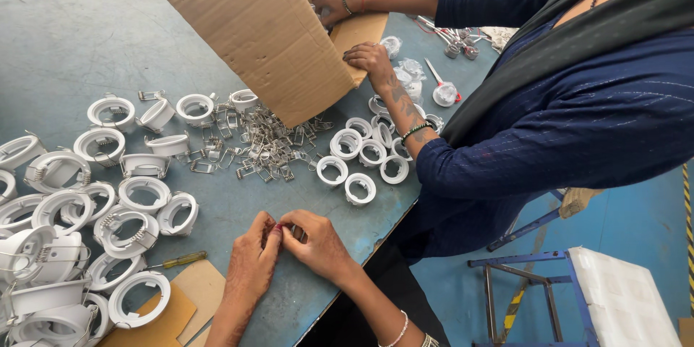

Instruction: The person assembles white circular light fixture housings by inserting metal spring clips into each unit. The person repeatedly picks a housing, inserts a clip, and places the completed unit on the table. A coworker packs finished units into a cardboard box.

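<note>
My left hand [251, 260] and my right hand [316, 244] meet fingertip to fingertip low on the blue-grey table [87, 36], pinching a small metal spring clip [295, 232] between them. A heap of loose metal spring clips [264, 146] lies just beyond my hands. White round lamp housings [126, 224] crowd the left side, and smaller white rings [360, 155] sit to the right of the heap.
A co-worker in dark blue tilts a cardboard box [271, 25] over the table, one hand [370, 59] on its flap and the other inside. A yellow-handled screwdriver [179, 260] lies on cardboard sheets [170, 307]. A blue metal stand [538, 285] stands on the floor at right.
</note>
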